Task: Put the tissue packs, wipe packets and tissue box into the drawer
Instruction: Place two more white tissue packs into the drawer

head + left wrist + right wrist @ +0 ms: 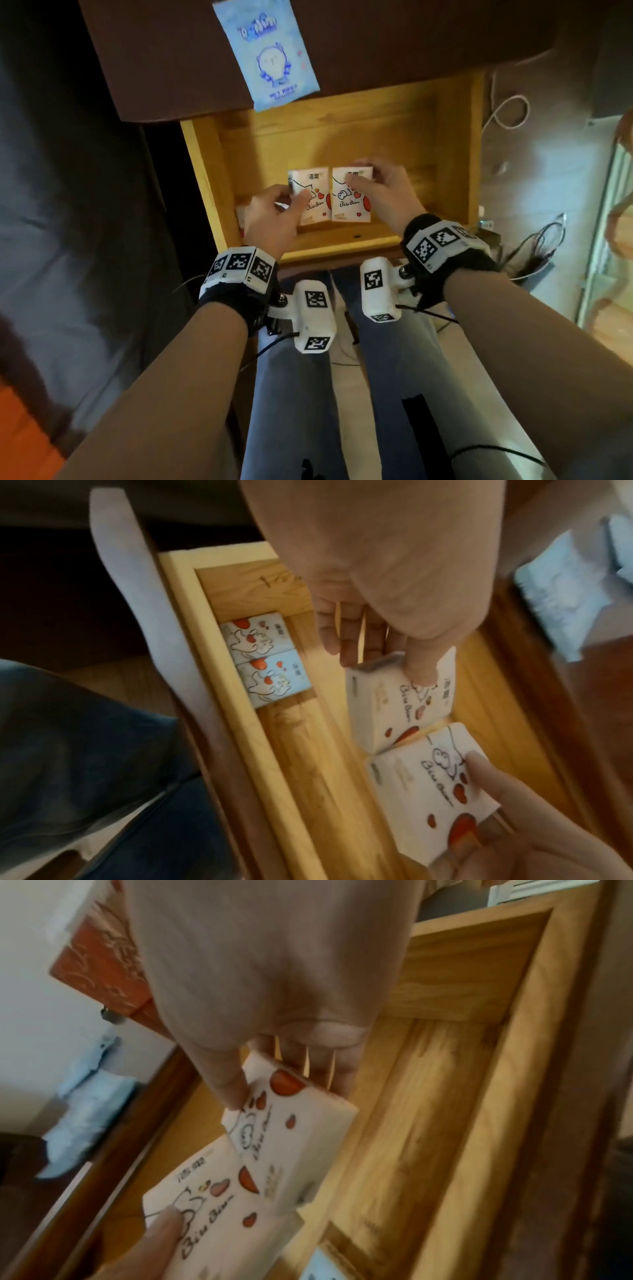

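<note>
The wooden drawer point(445, 154) stands pulled open below me. My left hand point(291, 202) pinches one white tissue pack point(313, 202) with red hearts, thumb on top. Right beside it, my right hand point(373, 185) grips a matching pack point(349, 205); both packs hang edge to edge over the drawer floor. Two more packs point(263, 658) lie flat in the drawer's near-left corner. A blue wet-wipe packet point(270, 51) lies on the dark cabinet top above the drawer. A red patterned box point(99, 969) and pale blue packets point(85, 1104) show in the right wrist view.
The drawer's right half point(428, 1096) is bare wood. White and dark cables point(510, 109) trail on the floor to the right. My legs in jeans point(291, 394) stand close to the drawer front. Dark fabric point(68, 205) fills the left side.
</note>
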Available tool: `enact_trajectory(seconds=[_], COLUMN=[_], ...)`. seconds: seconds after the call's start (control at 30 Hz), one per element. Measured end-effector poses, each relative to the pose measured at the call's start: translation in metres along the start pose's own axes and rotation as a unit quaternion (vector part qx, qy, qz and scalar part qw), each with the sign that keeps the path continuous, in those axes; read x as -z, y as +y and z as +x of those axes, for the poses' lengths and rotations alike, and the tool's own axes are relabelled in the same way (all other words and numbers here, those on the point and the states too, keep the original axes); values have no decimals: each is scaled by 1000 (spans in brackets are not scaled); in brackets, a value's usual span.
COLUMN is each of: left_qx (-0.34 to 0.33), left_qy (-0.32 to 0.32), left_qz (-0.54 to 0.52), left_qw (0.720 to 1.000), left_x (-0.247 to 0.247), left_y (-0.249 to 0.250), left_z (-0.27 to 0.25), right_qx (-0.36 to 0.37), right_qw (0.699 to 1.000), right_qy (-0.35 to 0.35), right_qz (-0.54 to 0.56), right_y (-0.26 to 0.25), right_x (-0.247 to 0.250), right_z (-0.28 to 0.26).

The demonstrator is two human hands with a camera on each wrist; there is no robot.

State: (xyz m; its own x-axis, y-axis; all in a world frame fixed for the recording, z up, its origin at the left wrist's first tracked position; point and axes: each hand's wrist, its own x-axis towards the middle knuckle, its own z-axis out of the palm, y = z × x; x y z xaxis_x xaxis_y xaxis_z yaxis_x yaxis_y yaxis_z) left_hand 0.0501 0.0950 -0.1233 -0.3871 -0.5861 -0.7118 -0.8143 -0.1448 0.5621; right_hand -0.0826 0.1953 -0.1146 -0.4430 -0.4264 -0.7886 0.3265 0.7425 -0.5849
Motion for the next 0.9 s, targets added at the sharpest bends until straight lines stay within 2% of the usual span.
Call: enact_trajectory(seconds=[0.13, 0.33, 0.43, 0.57, 0.67, 0.77, 0.9], left_qx=[12, 7, 27, 52, 2, -40, 13], left_qy=[10, -12, -30, 32, 62, 30, -49], left_qz=[50, 123, 155, 155, 193, 265, 271], left_qw=[999, 992, 987, 986, 979, 963, 961], left_x=[-25, -48, -51, -46, -43, -42, -43], left_y=[-33, -62, -65, -62, -59, -53, -51], left_z=[17, 43, 47, 50, 53, 57, 63], right_qx=[-3, -2, 0, -13, -31, -43, -69], right_qw=[997, 990, 987, 983, 980, 978, 983], right_qy=[-13, -29, -8, 48, 61, 51, 21], right_qz=[-75, -135, -159, -174, -185, -196, -169], right_y=[32, 58, 62, 60, 59, 58, 59], right_x=[-6, -10, -10, -9, -7, -10, -21], right_z=[23, 58, 64, 64, 66, 70, 73])
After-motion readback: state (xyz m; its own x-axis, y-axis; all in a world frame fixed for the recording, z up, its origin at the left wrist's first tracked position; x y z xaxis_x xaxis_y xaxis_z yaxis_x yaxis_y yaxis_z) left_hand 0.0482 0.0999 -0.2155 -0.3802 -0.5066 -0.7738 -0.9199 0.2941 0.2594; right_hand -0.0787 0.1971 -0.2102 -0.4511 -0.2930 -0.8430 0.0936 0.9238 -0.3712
